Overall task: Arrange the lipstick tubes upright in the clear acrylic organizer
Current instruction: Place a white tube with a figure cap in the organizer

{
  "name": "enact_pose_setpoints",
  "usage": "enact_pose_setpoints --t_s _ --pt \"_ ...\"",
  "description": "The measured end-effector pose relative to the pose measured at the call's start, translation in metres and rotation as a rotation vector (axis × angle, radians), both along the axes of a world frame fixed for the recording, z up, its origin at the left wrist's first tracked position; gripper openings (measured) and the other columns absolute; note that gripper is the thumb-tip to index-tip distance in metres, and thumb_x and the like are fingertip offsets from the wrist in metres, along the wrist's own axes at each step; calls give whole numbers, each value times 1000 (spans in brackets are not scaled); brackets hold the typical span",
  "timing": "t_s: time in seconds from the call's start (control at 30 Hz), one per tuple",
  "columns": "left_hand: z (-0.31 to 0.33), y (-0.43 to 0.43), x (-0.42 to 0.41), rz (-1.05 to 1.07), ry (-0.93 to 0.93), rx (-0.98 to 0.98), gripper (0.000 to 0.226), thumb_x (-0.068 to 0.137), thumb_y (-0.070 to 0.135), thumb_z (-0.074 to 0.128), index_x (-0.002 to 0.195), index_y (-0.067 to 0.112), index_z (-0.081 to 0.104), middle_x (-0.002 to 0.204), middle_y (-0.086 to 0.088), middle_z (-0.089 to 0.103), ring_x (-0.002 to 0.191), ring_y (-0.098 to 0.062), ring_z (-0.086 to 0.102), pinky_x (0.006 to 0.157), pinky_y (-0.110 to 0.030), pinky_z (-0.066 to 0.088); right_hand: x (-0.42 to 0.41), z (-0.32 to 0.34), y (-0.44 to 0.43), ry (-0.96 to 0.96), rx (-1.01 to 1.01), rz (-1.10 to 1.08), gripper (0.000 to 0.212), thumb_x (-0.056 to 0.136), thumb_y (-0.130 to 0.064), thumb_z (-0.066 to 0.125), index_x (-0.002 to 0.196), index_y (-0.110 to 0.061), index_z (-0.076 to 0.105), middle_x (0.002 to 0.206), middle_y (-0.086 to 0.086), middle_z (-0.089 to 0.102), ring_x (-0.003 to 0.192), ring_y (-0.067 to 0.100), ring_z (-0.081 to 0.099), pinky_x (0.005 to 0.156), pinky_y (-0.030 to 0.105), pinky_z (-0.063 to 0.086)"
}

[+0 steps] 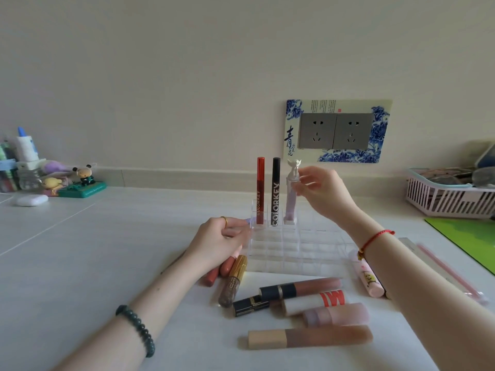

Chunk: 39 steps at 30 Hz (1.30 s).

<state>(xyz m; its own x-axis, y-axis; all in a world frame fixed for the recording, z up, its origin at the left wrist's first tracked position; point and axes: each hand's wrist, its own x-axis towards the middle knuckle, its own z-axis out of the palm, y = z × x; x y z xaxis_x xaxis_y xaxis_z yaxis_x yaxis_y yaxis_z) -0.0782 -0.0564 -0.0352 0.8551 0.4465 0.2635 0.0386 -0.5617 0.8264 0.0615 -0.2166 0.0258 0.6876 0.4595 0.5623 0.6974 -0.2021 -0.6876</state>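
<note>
The clear acrylic organizer (300,250) sits mid-table with a grid of cells. Upright in its back row stand a red tube (260,191), a black tube (276,192) and a lilac tube with a white figurine cap (290,199). My right hand (321,191) pinches the lilac tube just below its cap. At the organizer's left edge rests my left hand (222,242), fingers touching the wall and holding it. Several tubes lie flat in front: a gold-capped one (233,279), a black-capped one (300,287), a beige-capped one (308,338) and a pink one (368,279).
A pink basket (450,196) stands at the right, with a green mat (468,239) before it. Small figurines (80,180) and bottles crowd the far left. A wall socket plate (334,131) is behind the organizer. A pink-striped ruler (444,269) lies right.
</note>
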Motion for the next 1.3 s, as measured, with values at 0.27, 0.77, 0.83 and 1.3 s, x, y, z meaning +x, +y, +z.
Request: enact_pose_setpoints --t_s 0.27,0.77,0.83,1.3 --pt "2 -5 -3 4 16 16 13 79 34 65 91 33 62 88 4 68 78 -3 65 69 -16 49 -3 -5 2 -15 -20 -30 17 83 -16 61 99 -11 65 85 2 65 77 17 63 78 29 52" --pt "9 3 -9 95 -86 45 11 86 35 56 86 30 65 83 11 71 78 6 61 65 -7 44 -5 1 -6 0 -46 -77 41 80 -21 64 118 -11 52 91 1 61 80 14 60 74 25 48" --pt "13 11 -12 125 -117 28 13 87 36 55 90 28 65 85 15 70 85 6 60 71 -9 42 -6 8 -11 -21 15 -112 42 80 -19 64 119 -12 49 94 2 60 77 12 59 70 21 47" --pt "8 50 -21 244 30 285 19 86 21 58 101 18 68 106 3 69 93 -8 59 83 -18 39 -39 -9 -67 -167 -143 -60 16 79 -10 64 93 -18 59 69 -6 59 65 8 59 60 10 45"
